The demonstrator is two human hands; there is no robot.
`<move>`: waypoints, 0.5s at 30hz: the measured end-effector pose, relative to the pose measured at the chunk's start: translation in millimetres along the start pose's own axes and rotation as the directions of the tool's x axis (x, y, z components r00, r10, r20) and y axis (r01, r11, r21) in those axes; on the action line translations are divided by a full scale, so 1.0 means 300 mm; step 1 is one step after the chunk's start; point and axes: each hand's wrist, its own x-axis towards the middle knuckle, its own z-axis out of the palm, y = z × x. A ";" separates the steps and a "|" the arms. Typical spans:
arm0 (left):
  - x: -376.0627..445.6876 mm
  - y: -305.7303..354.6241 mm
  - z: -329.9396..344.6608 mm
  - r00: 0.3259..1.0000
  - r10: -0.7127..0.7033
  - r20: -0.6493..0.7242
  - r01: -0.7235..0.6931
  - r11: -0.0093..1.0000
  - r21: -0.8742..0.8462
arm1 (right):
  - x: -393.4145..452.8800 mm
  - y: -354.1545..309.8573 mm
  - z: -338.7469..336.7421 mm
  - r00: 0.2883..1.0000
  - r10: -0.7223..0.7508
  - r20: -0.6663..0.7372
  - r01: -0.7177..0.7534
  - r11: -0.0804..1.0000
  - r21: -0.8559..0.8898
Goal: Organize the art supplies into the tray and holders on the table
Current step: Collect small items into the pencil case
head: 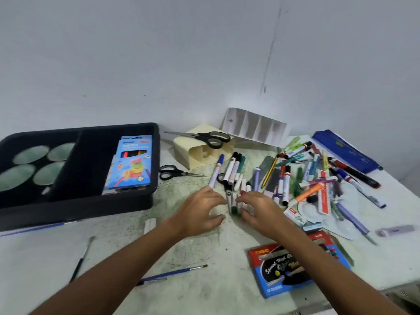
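Left hand (200, 212), right hand (261, 210) — flanking markers (234, 196), tray (91, 201) left.

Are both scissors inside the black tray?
No, one pair of scissors lies on the cream holder, the other scissors on the table beside the black tray.

Red-and-blue box (295, 268), lower right of the frame: the brand word in yellow at its top left corner is too blurred to make out; slanted white script across the black middle begins "Special", the rest unreadable; "12 COLOURS" stands at its bottom edge. Blue pencil box (131, 162) in the black tray (75, 201), left of the frame: its print is too blurred to read. Labels on the markers, right of centre, are too small to read.
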 end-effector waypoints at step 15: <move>0.172 -0.022 0.135 0.960 -0.128 0.248 0.132 0.991 -0.001 | -0.004 0.106 0.042 0.982 0.136 0.134 -0.141 0.990 0.030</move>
